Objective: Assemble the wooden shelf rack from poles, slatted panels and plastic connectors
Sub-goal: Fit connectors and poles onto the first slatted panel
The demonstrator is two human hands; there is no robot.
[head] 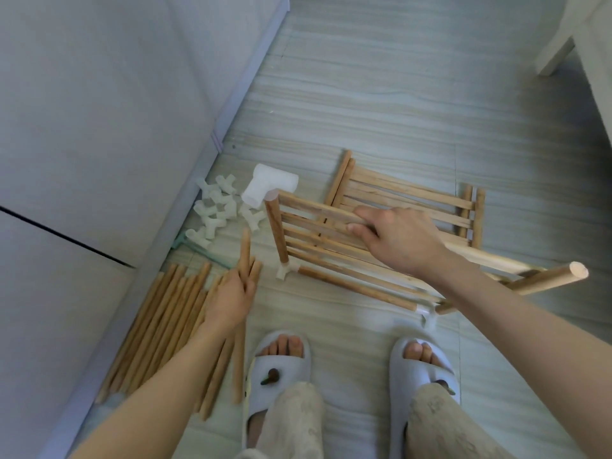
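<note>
Slippers [277,366] are seen nearest. 1 pole [244,256] is gripped by the left hand [231,298]; the slatted panel [318,233] is clasped by the right hand [394,238]. Pole-fitting appears underway; a plastic connector [285,271] socket must be met squarely.

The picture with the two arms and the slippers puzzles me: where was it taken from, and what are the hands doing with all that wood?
No machine here: a camera worn on a person's head looks down at their arms and feet. The left hand grips one pole picked from the pole pile on the floor. The right hand holds a slat of the part-built rack, a slatted panel with connectors at its corners. Behind it lies a spare slatted panel. White plastic connectors sit by the wall.
</note>
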